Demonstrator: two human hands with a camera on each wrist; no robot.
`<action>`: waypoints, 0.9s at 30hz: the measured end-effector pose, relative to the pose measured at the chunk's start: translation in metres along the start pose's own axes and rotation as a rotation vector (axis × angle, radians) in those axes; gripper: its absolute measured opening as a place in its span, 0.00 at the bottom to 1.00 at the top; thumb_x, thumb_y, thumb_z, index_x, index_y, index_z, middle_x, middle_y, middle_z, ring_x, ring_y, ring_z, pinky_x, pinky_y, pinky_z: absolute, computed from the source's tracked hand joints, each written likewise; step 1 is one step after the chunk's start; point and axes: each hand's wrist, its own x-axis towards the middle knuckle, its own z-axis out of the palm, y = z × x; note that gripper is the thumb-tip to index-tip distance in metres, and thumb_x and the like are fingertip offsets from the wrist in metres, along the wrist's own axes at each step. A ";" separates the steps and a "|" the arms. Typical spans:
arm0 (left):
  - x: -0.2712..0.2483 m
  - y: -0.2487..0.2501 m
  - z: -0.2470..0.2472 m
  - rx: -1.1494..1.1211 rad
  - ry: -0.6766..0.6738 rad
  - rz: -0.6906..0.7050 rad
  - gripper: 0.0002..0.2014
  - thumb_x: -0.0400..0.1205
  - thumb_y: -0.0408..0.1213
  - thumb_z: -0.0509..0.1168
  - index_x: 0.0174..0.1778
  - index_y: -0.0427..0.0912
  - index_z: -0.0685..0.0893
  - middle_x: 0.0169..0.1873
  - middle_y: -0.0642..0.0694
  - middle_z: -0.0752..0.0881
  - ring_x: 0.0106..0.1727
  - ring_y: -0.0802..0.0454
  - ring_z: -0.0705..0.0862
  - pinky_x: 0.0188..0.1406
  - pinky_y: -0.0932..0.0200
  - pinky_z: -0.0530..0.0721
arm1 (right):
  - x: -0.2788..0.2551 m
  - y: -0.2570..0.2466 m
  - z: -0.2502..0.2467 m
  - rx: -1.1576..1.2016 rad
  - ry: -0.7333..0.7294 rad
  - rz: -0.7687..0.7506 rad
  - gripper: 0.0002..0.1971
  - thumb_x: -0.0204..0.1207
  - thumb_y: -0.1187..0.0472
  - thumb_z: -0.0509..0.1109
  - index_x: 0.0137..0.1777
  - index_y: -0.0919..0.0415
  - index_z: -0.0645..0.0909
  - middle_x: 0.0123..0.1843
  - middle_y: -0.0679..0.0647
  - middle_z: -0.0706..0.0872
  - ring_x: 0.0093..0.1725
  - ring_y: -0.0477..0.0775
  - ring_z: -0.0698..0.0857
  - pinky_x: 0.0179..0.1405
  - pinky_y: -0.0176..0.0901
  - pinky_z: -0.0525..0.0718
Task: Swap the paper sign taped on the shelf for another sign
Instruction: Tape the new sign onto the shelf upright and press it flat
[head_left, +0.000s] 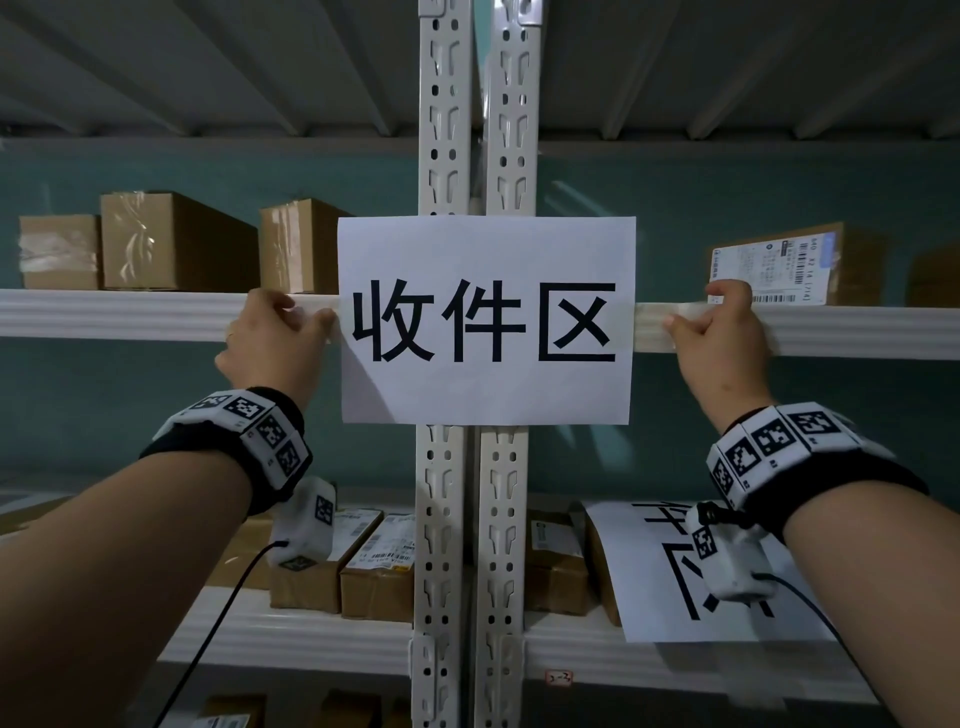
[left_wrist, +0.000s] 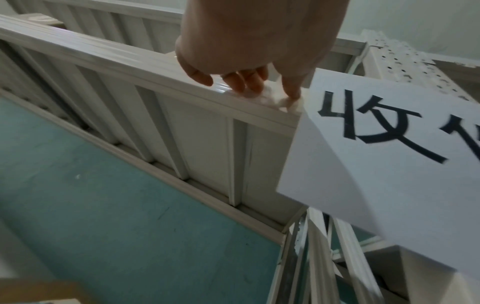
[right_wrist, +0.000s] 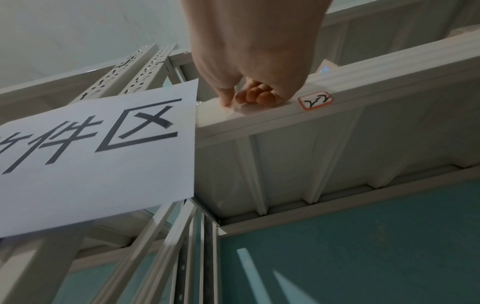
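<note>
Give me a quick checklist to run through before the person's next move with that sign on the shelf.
1. Sign sits straight across the uprights: ok.
2. Left hand fingertips on the left tape at the shelf rail: ok.
3. Right hand thumb and fingers on the right tape: ok.
4. Tape ends lifted or stuck flat: cannot tell.
5. Other sign lies within reach on the lower shelf: ok.
6. Sign's lower half fixed to anything: not ok, it hangs free.

Both forearms are bare. Each wrist wears a black band (head_left: 826, 470) covered with white tiles of black square markers. Under each hangs a white camera box (head_left: 303, 525) with a black cable (head_left: 208, 634).
</note>
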 end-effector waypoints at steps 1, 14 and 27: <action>0.001 -0.002 -0.002 -0.004 -0.013 -0.034 0.21 0.74 0.58 0.65 0.55 0.47 0.77 0.48 0.49 0.83 0.59 0.41 0.81 0.64 0.41 0.70 | -0.001 -0.001 0.001 -0.011 0.010 -0.003 0.22 0.79 0.61 0.67 0.70 0.64 0.66 0.52 0.64 0.83 0.55 0.65 0.83 0.56 0.51 0.79; -0.003 0.001 -0.007 0.024 0.084 -0.162 0.22 0.80 0.44 0.59 0.70 0.45 0.68 0.69 0.41 0.74 0.70 0.37 0.72 0.71 0.40 0.65 | -0.002 -0.006 -0.004 0.004 0.014 0.067 0.24 0.79 0.62 0.65 0.74 0.62 0.64 0.67 0.66 0.78 0.63 0.67 0.79 0.62 0.58 0.79; -0.126 0.122 0.073 0.278 -0.495 1.107 0.29 0.87 0.51 0.47 0.83 0.45 0.57 0.84 0.48 0.56 0.85 0.54 0.51 0.85 0.51 0.43 | -0.028 -0.009 0.010 -0.286 0.044 -0.596 0.24 0.80 0.66 0.59 0.77 0.65 0.67 0.78 0.62 0.70 0.77 0.62 0.68 0.78 0.55 0.61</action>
